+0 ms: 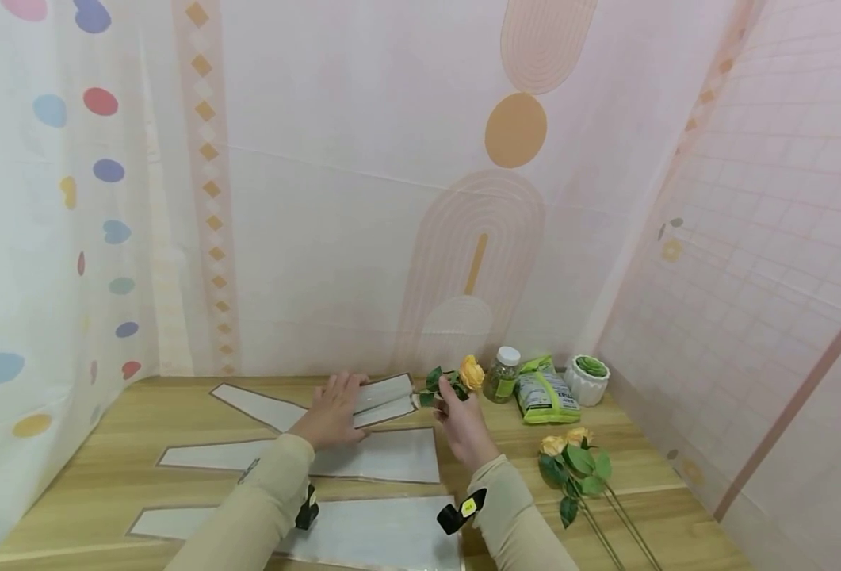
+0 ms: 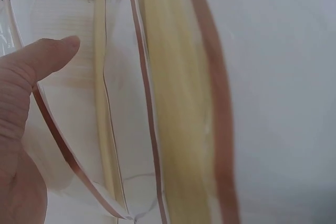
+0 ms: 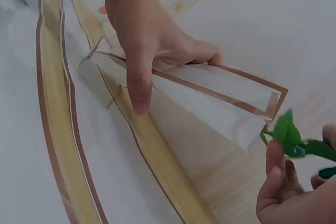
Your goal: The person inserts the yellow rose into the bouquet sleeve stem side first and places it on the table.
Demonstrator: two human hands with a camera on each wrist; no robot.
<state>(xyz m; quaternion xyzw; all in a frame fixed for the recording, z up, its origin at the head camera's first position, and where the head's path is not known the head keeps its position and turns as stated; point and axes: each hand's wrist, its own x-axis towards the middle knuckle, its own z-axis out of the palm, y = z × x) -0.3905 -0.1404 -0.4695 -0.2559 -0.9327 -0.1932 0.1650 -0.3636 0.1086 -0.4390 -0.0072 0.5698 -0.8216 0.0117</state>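
Observation:
A yellow rose [image 1: 472, 373] with green leaves [image 3: 286, 132] is pinched by my right hand [image 1: 464, 424], its bloom pointing up and to the right. The leafy part of its stem lies at the wide end of a white wrapping sleeve [image 1: 386, 398] with a brown border. How far the stem reaches into the sleeve is hidden. My left hand [image 1: 330, 414] rests on that sleeve with fingers extended. In the left wrist view its thumb [image 2: 52, 56] sticks out straight above the sleeve.
Two more bordered sleeves lie nearer on the wooden table [image 1: 106, 460], a middle sleeve [image 1: 391, 456] and a front sleeve [image 1: 384, 527]. Yellow roses [image 1: 570, 444] with long stems lie at right. Behind them stand a lidded jar [image 1: 502, 377], a green packet [image 1: 548, 396] and a white pot [image 1: 588, 385].

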